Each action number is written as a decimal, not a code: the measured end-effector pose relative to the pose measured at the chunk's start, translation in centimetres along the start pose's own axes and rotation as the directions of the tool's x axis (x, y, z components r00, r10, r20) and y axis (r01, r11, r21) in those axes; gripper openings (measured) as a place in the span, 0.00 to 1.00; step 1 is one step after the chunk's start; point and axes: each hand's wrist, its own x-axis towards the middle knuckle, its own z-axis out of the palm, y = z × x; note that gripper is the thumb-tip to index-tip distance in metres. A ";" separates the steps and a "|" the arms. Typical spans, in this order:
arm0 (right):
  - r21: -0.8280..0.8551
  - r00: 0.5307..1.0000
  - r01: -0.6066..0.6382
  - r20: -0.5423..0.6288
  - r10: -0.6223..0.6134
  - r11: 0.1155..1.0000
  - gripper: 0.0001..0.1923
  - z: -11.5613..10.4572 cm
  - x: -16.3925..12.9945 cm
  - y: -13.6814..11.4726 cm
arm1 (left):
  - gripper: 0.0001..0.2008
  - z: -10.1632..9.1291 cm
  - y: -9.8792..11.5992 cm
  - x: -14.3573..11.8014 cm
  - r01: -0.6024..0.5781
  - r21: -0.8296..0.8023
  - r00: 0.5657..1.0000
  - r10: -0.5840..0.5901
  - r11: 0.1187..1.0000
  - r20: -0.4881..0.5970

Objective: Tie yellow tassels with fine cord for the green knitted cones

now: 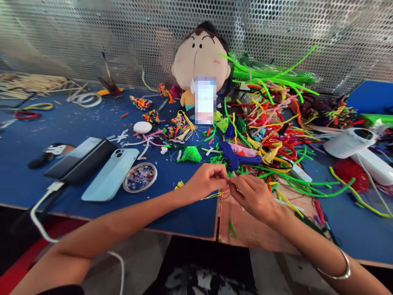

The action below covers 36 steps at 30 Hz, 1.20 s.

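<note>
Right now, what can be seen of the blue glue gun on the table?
The blue glue gun lies on its side on the blue table, just beyond the person's two hands and not touched by them. Its body looks like glossy dark-blue plastic, with a grip branching from the barrel. It rests at the edge of a tangle of coloured pipe cleaners, some green stems lying against it. A pink object sits right behind it. Its tip and trigger cannot be made out clearly.

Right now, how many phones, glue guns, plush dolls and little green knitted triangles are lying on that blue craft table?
Phones: 2, a light blue phone and a dark phone
Blue glue gun: 1
Plush doll: 1
Green knitted triangle: 1
Total: 5
Both hands, left hand and right hand, pinch thin yellow thread between them.
</note>
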 end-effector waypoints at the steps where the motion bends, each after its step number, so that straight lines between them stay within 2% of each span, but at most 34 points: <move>1: 0.001 1.000 0.012 0.004 -0.012 1.000 0.10 0.0 0.0 0.1 | 0.05 0.0 0.1 0.0 0.013 -0.004 1.000 -0.013 1.000 0.008; 9: -0.019 0.990 0.137 0.036 -0.136 0.990 0.09 -0.6 0.6 0.0 | 0.03 0.0 0.2 0.1 0.029 -0.052 0.998 -0.026 0.998 0.053; 15: -0.015 0.992 0.126 0.031 -0.126 0.992 0.09 -0.4 0.6 -0.2 | 0.04 0.0 -0.2 -0.2 -0.003 -0.054 0.994 0.009 0.999 0.113; 18: 0.004 0.998 0.033 -0.049 -0.033 0.999 0.07 -0.4 0.6 -0.1 | 0.01 0.0 -0.1 -0.2 -0.015 -0.091 0.995 0.023 0.996 0.093; 20: 0.054 0.990 -0.103 -0.094 0.108 0.993 0.07 -0.6 0.8 -0.2 | 0.06 0.0 -0.1 -0.1 -0.012 -0.203 0.998 0.025 0.979 0.059; 23: 0.174 0.932 -0.321 -0.114 0.343 0.931 0.06 -1.3 1.2 -0.5 | 0.12 -0.1 0.0 0.1 0.044 -0.404 0.998 -0.024 0.914 0.054; 26: 0.284 0.866 -0.450 -0.091 0.491 0.847 0.05 -1.9 1.6 -0.8 | 0.14 -0.3 0.1 0.2 0.074 -0.467 0.996 -0.044 0.881 0.075; 29: 0.342 0.839 -0.495 -0.051 0.542 0.799 0.04 -2.2 1.6 -1.0 | 0.14 -0.5 -0.1 0.2 0.004 -0.448 0.994 0.044 0.894 0.096; 33: 0.410 0.848 -0.477 -0.019 0.530 0.777 0.04 -2.3 1.4 -1.1 | 0.10 -0.6 -0.3 -0.1 -0.155 -0.344 0.981 0.185 0.926 0.057; 36: 0.449 0.850 -0.474 0.008 0.527 0.758 0.03 -2.3 1.4 -1.3 | 0.08 -0.6 -0.2 -0.5 -0.238 -0.261 0.969 0.248 0.936 0.008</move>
